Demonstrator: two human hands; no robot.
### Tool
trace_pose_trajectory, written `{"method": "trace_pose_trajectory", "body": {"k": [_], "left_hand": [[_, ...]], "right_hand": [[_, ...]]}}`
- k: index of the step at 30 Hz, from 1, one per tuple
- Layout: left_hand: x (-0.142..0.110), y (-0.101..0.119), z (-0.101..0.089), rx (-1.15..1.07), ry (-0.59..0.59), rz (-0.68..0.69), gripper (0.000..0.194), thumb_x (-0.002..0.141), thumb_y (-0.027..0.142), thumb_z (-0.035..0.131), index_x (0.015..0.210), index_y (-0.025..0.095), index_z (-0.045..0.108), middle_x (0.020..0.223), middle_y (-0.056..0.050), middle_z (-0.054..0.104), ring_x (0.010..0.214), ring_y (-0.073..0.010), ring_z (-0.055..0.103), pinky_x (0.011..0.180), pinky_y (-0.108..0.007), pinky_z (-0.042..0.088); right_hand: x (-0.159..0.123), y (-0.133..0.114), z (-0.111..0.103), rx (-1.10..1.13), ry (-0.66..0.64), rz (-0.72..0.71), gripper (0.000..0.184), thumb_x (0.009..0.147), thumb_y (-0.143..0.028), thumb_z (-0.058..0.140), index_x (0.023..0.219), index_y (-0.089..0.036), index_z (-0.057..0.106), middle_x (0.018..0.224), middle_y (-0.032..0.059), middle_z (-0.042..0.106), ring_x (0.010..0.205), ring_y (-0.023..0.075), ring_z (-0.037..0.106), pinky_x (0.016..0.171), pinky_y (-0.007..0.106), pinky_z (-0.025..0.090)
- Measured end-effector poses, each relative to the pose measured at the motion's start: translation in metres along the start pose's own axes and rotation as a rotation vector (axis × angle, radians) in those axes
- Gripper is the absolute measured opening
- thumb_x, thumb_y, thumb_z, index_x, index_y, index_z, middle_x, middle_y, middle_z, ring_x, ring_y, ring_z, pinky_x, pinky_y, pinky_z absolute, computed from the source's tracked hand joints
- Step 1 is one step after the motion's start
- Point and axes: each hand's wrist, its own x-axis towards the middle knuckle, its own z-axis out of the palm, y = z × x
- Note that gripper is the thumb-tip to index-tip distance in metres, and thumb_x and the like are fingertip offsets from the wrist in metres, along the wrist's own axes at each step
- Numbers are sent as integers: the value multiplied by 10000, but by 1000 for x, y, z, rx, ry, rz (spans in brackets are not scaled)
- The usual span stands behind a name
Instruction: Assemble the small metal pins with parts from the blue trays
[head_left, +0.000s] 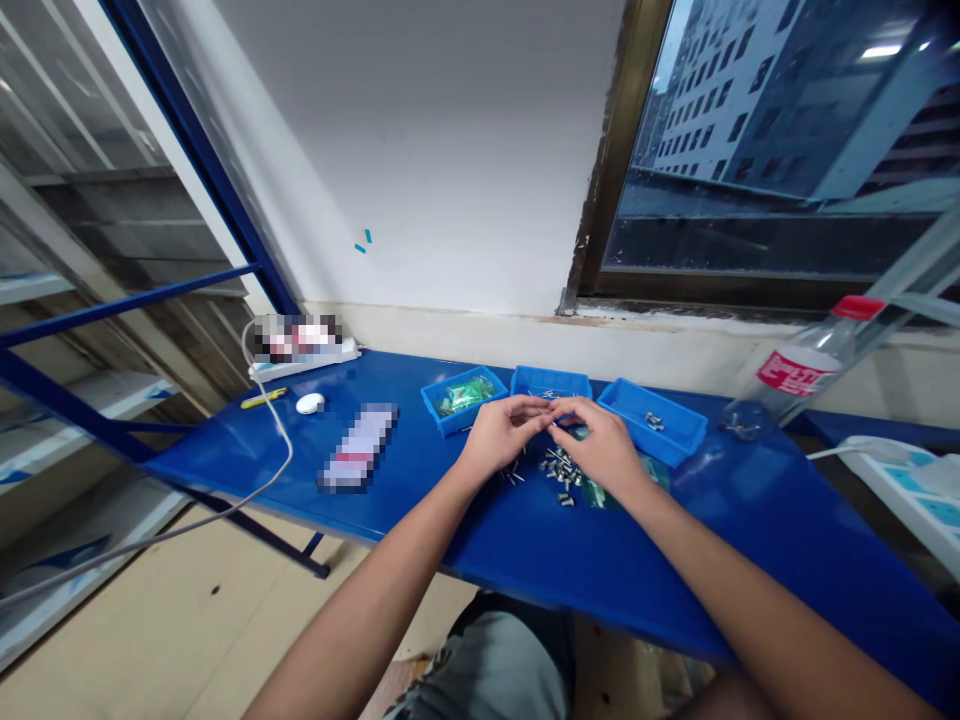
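Head view from where I stand: two bare hands meet over a blue table, fingertip to fingertip. The left hand has its fingers bent inward, and the right hand curls towards it with thumb and forefinger forming a loose ring. Something tiny may be pinched where the tips come together, but it is too small to make out, so I cannot tell whether either hand really grips it.

Right under them, on the tabletop, lies a heap of short silver metal pieces, with thin pins scattered to its left and a green plastic bag beside it, partly beneath the right hand. Beyond stand three blue trays: the left tray holds a green packet, the middle tray some thin metal bits, the right tray a few silver pieces.

To my eye this is fine fingertip work, and it calls for a light pinch: one hand steadying, the other doing the turning. Keeping the wrists low over the heap would let a dropped piece land close by. The round pieces look ready to roll, so sleeveless forearms should stay off them, and the slippery-looking bag would be better kept out from under the fingers.
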Motion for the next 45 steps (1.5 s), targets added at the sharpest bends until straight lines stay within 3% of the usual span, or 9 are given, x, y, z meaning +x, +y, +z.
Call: {"method": "trace_pose_trajectory", "body": {"k": [3,6,12,19,25,29,34,41,45], "left_hand": [[2,-2,-1,-44,64,-5,515,913,288,773,1386,162,616,1113,-144,809,1031,-270,790,952,-432,629],[2,-1,-1,29,106,25,759,894,228,781,1565,189,428,1055,-118,820,973,-253,798,932,-417,627],[-4,2,0,334,-17,143,700,910,234,742,1554,224,466,1001,-57,829,880,-235,795,867,-359,618],[-3,1,0,427,-94,213,716,918,198,700,1582,212,432,1051,-72,818,910,-237,777,871,-357,595],[-1,9,0,189,76,173,567,957,283,704,1483,199,510,1047,-88,796,896,-207,758,866,-354,600],[1,9,-1,-8,152,103,562,924,344,771,1411,180,544,977,-88,792,892,-212,766,871,-358,604],[2,6,-1,-114,121,47,628,885,359,819,1421,166,556,992,-110,807,901,-222,781,902,-384,614],[-1,14,-2,-157,34,30,611,886,321,814,1440,185,595,1177,-138,800,1130,-277,762,1069,-506,576],[0,12,-2,-134,-1,82,657,918,314,780,1511,190,528,1273,-157,764,1193,-282,737,1059,-483,586]], "right_hand": [[1,-3,0,-30,-26,-42,138,916,-296,676,1023,-250,749,1255,100,723,1166,279,694,931,430,615],[1,-5,0,11,1,-4,144,953,-345,651,971,-245,753,1193,102,722,1092,263,706,872,405,627],[1,3,1,133,24,66,195,945,-421,678,933,-238,740,1047,88,723,942,243,704,799,389,631],[2,11,3,112,-31,91,140,928,-360,660,873,-233,681,949,61,701,887,227,691,785,369,603],[0,12,2,277,-20,200,228,987,-460,596,965,-234,620,912,36,700,795,208,693,729,337,586],[0,4,1,165,-123,145,239,1003,-451,585,948,-237,675,951,43,719,801,207,680,724,331,568],[0,-3,0,51,-156,33,260,1027,-395,545,997,-254,761,1053,60,750,953,236,695,792,354,560],[2,8,0,151,-45,105,229,969,-423,631,962,-246,777,1069,68,757,967,240,708,764,345,588],[2,9,0,166,-56,113,211,946,-410,666,964,-252,804,1096,72,766,1008,251,715,766,345,589]]}}
